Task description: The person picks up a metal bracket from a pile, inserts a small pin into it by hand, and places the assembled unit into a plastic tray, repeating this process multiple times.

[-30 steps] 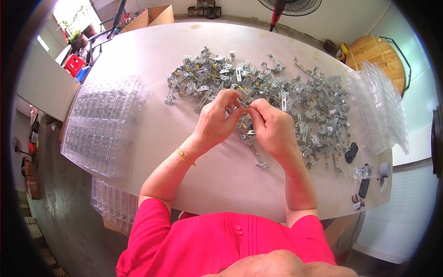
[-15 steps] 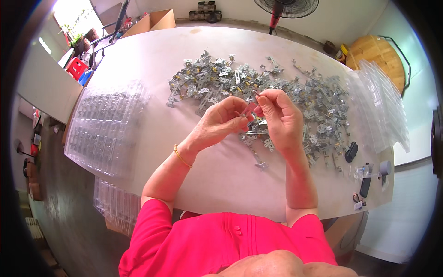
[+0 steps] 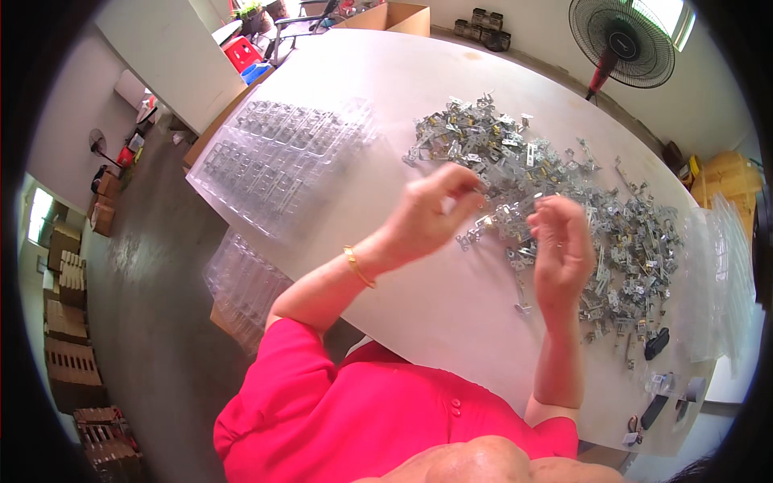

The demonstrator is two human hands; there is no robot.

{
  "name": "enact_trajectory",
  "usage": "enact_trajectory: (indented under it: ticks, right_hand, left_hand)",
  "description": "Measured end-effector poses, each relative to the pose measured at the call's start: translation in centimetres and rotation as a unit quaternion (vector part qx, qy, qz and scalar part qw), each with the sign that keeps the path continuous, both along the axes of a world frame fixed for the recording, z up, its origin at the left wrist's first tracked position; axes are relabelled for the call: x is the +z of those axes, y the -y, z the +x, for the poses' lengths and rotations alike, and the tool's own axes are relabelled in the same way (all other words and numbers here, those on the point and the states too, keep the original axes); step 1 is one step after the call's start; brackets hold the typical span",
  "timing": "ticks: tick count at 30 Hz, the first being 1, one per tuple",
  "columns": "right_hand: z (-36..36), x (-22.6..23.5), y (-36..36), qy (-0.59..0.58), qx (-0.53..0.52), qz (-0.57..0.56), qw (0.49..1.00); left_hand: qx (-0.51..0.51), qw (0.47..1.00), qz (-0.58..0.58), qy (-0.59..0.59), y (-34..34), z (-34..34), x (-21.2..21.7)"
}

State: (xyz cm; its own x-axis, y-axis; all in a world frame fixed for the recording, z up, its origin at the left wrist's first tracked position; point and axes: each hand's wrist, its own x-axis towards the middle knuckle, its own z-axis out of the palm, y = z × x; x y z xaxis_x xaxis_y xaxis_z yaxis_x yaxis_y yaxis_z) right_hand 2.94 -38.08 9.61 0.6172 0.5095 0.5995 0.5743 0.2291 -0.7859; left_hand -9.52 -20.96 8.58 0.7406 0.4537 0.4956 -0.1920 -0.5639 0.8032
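Note:
A large pile of small silvery metal brackets [image 3: 564,185] is spread over the white table [image 3: 419,105]. My left hand [image 3: 431,216] is raised above the table at the pile's near edge, with thumb and fingers pinched on a metal bracket [image 3: 481,227] that hangs just below the fingertips. My right hand [image 3: 561,248] is a short way to the right, fingers curled, with a small shiny metal piece [image 3: 538,196] at the tip of its index finger. The two hands are apart. A gold bangle [image 3: 359,267] is on my left wrist.
Clear plastic compartment trays [image 3: 282,157] lie on the table's left part, and more trays [image 3: 241,282] are stacked below its edge. Further clear trays [image 3: 725,274] lie at the right. Small black objects [image 3: 656,344] sit near the right front corner. A standing fan [image 3: 624,44] is behind the table.
My hands were joined on one part over the pile; they have now drawn apart. The view has swung, so the trays on the left sit closer to the middle.

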Motion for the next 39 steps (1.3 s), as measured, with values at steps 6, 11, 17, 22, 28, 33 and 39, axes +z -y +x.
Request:
enact_trajectory:
  ticks: [6, 11, 17, 22, 28, 33, 39]
  right_hand:
    - [-4.8, -4.0, -2.2, 0.058, 0.141, -0.105, 0.983]
    - [-8.6, -9.1, -3.5, 0.091, 0.232, -0.116, 0.961]
    - [-9.3, -11.4, -3.4, 0.168, 0.281, -0.122, 0.937]
    - [-9.1, -11.4, -3.2, 0.157, 0.289, -0.137, 0.934]
    - [-9.0, -11.0, -3.2, 0.156, 0.288, -0.143, 0.934]
    - [-8.8, -11.0, -3.3, 0.153, 0.29, -0.138, 0.935]
    - [-8.8, -11.4, -3.4, 0.151, 0.292, -0.135, 0.935]
  left_hand:
    - [0.207, 0.974, 0.0, -0.09, -9.8, -4.9, 4.5]
    - [0.309, 0.93, 0.06, -0.19, -17.6, -8.3, 5.1]
    - [0.318, 0.895, 0.129, -0.285, -20.0, -7.8, 3.6]
    - [0.307, 0.898, 0.121, -0.291, -21.1, -7.2, 2.3]
    - [0.304, 0.88, 0.154, -0.329, -22.4, -6.5, 1.3]
    - [0.299, 0.877, 0.165, -0.338, -22.9, -5.9, 1.0]
    - [0.295, 0.862, 0.176, -0.372, -22.7, -5.3, 1.3]
